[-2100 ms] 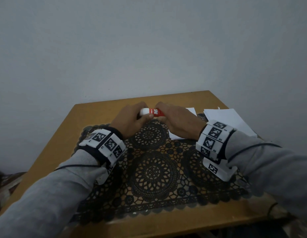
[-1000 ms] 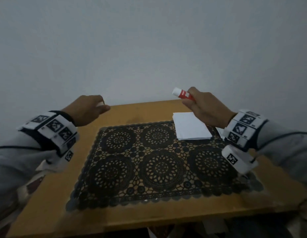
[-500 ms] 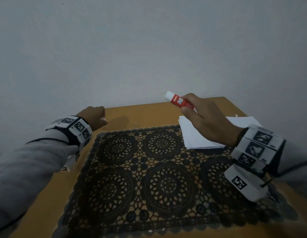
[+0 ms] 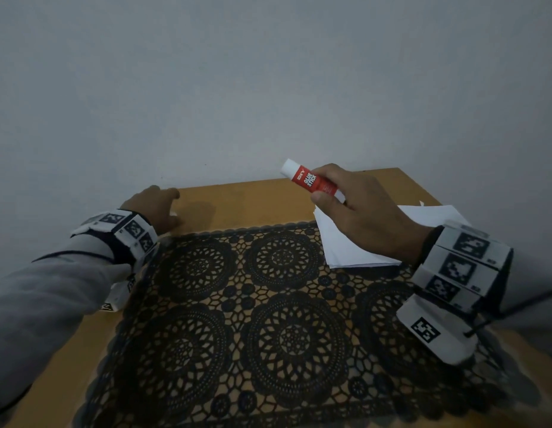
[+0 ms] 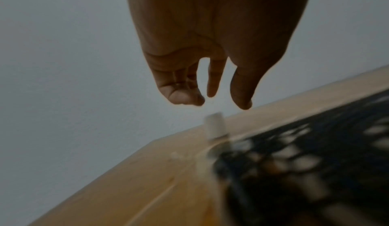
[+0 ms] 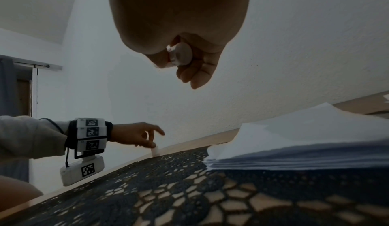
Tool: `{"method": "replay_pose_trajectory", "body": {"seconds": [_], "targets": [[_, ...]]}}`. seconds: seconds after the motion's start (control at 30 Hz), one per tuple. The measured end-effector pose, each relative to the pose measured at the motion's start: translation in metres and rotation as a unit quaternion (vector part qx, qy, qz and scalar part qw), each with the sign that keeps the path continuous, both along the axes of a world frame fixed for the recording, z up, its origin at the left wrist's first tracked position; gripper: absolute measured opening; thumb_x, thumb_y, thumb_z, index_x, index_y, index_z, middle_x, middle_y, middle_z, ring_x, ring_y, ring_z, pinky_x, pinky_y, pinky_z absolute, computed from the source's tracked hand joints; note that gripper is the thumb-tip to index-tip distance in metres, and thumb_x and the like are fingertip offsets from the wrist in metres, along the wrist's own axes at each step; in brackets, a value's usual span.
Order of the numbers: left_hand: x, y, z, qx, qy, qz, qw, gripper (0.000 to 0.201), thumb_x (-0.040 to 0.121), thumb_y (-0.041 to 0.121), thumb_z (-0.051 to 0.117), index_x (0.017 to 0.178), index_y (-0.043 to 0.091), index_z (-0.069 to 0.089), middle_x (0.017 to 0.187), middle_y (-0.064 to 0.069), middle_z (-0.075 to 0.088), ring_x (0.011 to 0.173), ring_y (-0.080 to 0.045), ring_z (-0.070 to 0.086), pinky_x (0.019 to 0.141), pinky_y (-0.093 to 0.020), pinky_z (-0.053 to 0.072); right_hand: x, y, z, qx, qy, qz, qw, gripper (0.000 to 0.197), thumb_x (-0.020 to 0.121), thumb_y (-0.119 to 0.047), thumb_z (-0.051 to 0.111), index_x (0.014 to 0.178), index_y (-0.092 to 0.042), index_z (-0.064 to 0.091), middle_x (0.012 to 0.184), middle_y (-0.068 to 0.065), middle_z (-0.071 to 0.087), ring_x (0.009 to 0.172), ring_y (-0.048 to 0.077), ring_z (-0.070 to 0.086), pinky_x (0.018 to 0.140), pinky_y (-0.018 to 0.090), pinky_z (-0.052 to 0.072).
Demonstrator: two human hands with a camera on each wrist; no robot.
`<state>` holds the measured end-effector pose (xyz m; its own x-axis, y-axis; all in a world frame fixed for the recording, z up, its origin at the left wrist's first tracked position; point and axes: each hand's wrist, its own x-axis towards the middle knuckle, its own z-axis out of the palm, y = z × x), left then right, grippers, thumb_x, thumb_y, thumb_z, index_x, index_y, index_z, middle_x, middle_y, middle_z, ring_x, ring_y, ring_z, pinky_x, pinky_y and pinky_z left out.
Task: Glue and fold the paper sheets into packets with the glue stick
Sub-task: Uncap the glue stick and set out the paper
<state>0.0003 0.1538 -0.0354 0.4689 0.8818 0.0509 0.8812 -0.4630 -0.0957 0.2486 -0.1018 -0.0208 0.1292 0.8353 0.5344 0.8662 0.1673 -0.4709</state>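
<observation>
Wall: pale grey plaster is filling the background behind the desk (image 4: 231, 199), which is standing against it.
Desk: wooden top is carrying a dark lace mat (image 4: 268, 319) over most of its area.
Mat: lying flat, with the paper overlapping its far right corner.
Paper: white stack (image 4: 345, 248) is sitting at the right, partly under the right hand; a second heap (image 4: 435, 216) is lying just behind it. No sheet is pulled out yet.
Right hand: this hand (image 4: 364, 217) is hovering above the stack, its grip wrapping the glue stick (image 4: 311, 180), with the white end pointing up and left. The right wrist view is showing the stick's round base (image 6: 181, 55) sitting in the curled fingers.
Left hand: this hand (image 4: 154, 208) is reaching to the far left of the desk, fingers loosely extended, hanging just above the cap (image 5: 215, 124); whether a fingertip is touching it is unclear.
Cap: small white cap (image 6: 154, 150) is standing upright on bare wood at the mat's far edge.
Step, as I judge it: parking the cap, then starting a sheet.
Doing it well: leaving the cap upright and away from the work area so it is not rolling off; bringing the left hand back to slide one sheet onto the mat; keeping the glue tip off the stack until that sheet is lying alone.
</observation>
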Motion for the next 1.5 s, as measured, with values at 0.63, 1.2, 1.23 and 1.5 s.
{"method": "replay_pose_trajectory", "body": {"seconds": [0.63,1.2,1.23,1.5], "targets": [[0.051,-0.246,0.045,-0.354,-0.668,-0.192,0.626,0.026,0.077,0.025,0.069,0.092,0.004,0.064,0.076,-0.007,0.063,0.067,-0.013,0.058,0.059,-0.024,0.048,-0.049,-0.074,0.012,0.014,0.105,0.051,0.993,0.033,0.088,-0.028,0.072,0.103,-0.015,0.046,0.089,-0.001,0.069,0.072,0.01,0.062,0.062,0.027,0.048],[0.057,-0.233,0.033,-0.317,-0.722,-0.16,0.594,0.026,0.067,0.02,0.075,0.085,0.007,0.063,0.071,-0.005,0.06,0.064,-0.015,0.054,0.061,-0.026,0.046,-0.048,-0.064,0.002,0.002,0.186,0.04,0.982,0.02,0.096,-0.025,0.058,0.096,-0.006,0.058,0.076,0.004,0.069,0.057,0.006,0.06,0.05,0.019,0.047],[0.057,-0.231,0.032,-0.307,-0.72,-0.169,0.599,0.026,0.067,0.021,0.075,0.085,0.008,0.063,0.071,-0.004,0.06,0.064,-0.015,0.054,0.062,-0.027,0.046,-0.049,-0.063,0.002,-0.016,0.207,0.059,0.976,0.02,0.099,-0.027,0.054,0.094,-0.008,0.059,0.075,0.004,0.069,0.057,0.009,0.061,0.051,0.023,0.049],[0.054,-0.225,0.024,-0.286,-0.708,-0.179,0.62,0.011,0.081,0.007,0.07,0.086,0.007,0.06,0.076,-0.008,0.059,0.066,-0.015,0.054,0.063,-0.028,0.047,-0.053,-0.064,-0.003,-0.074,0.352,0.101,0.928,0.019,0.097,-0.022,0.056,0.105,-0.006,0.052,0.083,0.014,0.07,0.056,0.022,0.06,0.049,0.029,0.051]]}}
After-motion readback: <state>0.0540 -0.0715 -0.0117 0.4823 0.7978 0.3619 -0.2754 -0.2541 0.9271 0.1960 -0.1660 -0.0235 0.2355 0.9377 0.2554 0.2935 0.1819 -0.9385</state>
